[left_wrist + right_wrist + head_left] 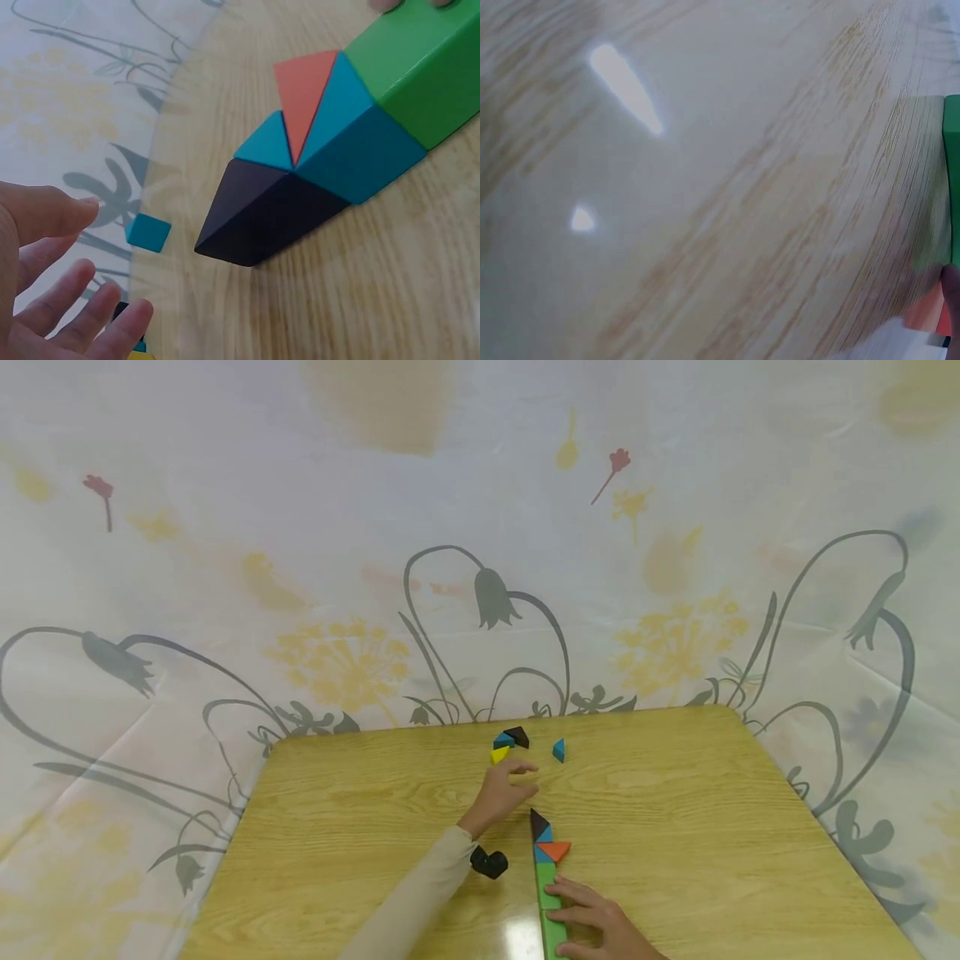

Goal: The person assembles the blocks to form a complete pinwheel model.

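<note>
A row of wooden blocks runs up the table: green blocks (551, 893) nearest, then blue triangular blocks (360, 154), with a dark pointed block (262, 214) at the far end. An orange triangular block (555, 851) juts out to the right between the blue ones. My right hand (603, 927) rests its fingertips against the right side of the green blocks. Above the table, beyond the row's tip, my left hand (504, 795) has its fingers loosely bent and holds nothing. Close to its fingertips lies a yellow block (499, 755).
Behind the yellow block are a blue block (503, 740) and a dark block (517, 737), close together. A single blue block (558, 750) lies to their right. The wooden table (675, 810) ends at a flower-patterned cloth (480, 510). A black device (489, 863) sits at my left wrist.
</note>
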`<state>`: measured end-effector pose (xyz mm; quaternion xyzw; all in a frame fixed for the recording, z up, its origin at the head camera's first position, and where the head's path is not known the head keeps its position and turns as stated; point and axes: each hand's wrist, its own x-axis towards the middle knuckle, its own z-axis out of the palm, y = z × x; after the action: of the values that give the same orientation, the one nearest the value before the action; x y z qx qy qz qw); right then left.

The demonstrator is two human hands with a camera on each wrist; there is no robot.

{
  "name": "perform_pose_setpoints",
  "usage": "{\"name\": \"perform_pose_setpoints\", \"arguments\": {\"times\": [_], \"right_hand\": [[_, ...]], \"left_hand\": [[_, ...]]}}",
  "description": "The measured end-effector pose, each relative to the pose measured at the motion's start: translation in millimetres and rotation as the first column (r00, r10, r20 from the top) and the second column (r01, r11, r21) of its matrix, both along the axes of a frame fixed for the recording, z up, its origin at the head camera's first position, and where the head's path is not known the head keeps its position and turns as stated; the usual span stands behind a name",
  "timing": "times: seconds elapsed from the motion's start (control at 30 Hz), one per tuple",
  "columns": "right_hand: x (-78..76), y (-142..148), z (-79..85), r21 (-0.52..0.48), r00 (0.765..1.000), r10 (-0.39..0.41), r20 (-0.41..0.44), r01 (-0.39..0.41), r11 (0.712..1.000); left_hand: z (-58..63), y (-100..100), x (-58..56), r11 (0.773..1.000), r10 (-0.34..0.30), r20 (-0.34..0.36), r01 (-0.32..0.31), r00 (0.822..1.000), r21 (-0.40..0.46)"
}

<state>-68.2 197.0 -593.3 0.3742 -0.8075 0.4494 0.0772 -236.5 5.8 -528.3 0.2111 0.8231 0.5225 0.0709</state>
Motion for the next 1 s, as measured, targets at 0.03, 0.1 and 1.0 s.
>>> {"name": "perform_pose_setpoints", "arguments": {"times": [0.03, 0.1, 1.0], "right_hand": [[0.0, 0, 0.3, 0.0, 1.0, 0.0, -0.007, 0.0, 1.0], [-0.2, 1, -0.6, -0.006, 1.0, 0.004, -0.023, -0.004, 1.0], [-5.7, 0, -11.7, -0.084, 0.99, 0.072, -0.123, -0.083, 0.993]], "left_hand": [[-0.2, 1, -2.2, 1.0, 0.0, -0.006, 0.0, 1.0, 0.005], [0.2, 4, -6.4, 1.0, 0.0, 0.0, 0.0, 1.0, 0.02], [-6.1, 43, -60.6, 0.992, -0.124, 0.024, 0.125, 0.992, -0.011]]}}
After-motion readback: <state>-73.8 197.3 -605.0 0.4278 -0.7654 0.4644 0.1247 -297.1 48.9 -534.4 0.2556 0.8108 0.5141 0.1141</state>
